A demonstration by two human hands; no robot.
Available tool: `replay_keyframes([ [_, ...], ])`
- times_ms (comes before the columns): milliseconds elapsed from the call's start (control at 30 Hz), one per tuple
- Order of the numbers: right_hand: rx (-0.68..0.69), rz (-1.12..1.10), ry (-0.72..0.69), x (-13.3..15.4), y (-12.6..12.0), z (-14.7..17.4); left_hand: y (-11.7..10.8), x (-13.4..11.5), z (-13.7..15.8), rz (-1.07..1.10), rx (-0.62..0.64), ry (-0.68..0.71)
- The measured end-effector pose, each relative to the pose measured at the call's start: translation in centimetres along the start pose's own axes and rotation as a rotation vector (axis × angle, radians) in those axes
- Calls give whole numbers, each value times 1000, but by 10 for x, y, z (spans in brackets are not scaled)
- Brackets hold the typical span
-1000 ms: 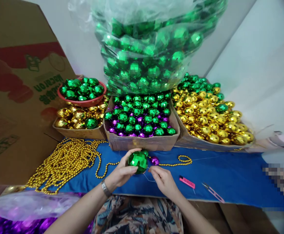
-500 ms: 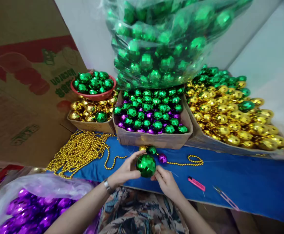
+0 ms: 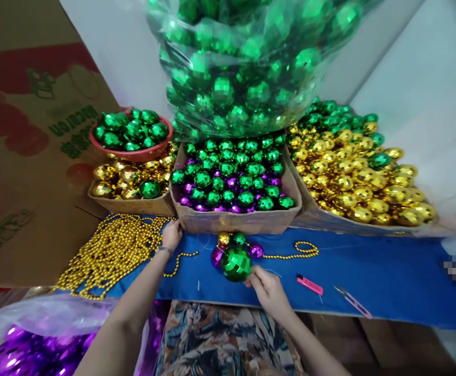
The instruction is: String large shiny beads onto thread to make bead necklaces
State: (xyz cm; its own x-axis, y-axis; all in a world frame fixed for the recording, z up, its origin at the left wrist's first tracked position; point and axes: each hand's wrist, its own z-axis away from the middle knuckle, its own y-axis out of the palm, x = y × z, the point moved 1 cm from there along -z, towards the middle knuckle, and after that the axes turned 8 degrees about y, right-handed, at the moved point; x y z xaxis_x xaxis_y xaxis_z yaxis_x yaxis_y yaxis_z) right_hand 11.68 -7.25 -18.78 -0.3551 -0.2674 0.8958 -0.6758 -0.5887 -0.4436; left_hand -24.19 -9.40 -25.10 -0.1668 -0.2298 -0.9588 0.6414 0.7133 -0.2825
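A large faceted green ball (image 3: 236, 263) hangs at the fingertips of my right hand (image 3: 269, 292), which is closed on its right edge. Right behind it on the blue cloth lie a small gold ball (image 3: 224, 238), a small green ball (image 3: 239, 238) and purple balls (image 3: 256, 250), with a gold bead chain (image 3: 286, 256) trailing right. My left hand (image 3: 171, 236) is stretched forward to the edge of the gold bead strands (image 3: 122, 250), close to the middle box's corner. Its fingers look drawn together; whatever they grip is hidden.
A cardboard box (image 3: 236, 222) of green and purple balls stands ahead, below a plastic bag (image 3: 243, 78) of green balls. Gold balls (image 3: 353, 183) fill the right box. A red bowl (image 3: 150, 153) sits on the left. A pink cutter (image 3: 310, 284) and thread snips (image 3: 353, 302) lie right.
My left hand has let go of the large green ball and moved left and forward to the gold strands. The right hand keeps the ball. The camera view has shifted slightly.
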Motion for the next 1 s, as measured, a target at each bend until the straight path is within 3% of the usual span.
replay_keyframes([
  [200,-6,148,-109,1,12,6,-12,-20,65,232,52,-98],
  [400,-49,262,-190,3,17,5,6,-68,121,747,198,-333],
  [600,-102,296,-209,5,8,6,18,-89,132,786,238,-364],
  [1000,-106,343,-195,-4,7,13,18,-91,140,692,266,-286],
])
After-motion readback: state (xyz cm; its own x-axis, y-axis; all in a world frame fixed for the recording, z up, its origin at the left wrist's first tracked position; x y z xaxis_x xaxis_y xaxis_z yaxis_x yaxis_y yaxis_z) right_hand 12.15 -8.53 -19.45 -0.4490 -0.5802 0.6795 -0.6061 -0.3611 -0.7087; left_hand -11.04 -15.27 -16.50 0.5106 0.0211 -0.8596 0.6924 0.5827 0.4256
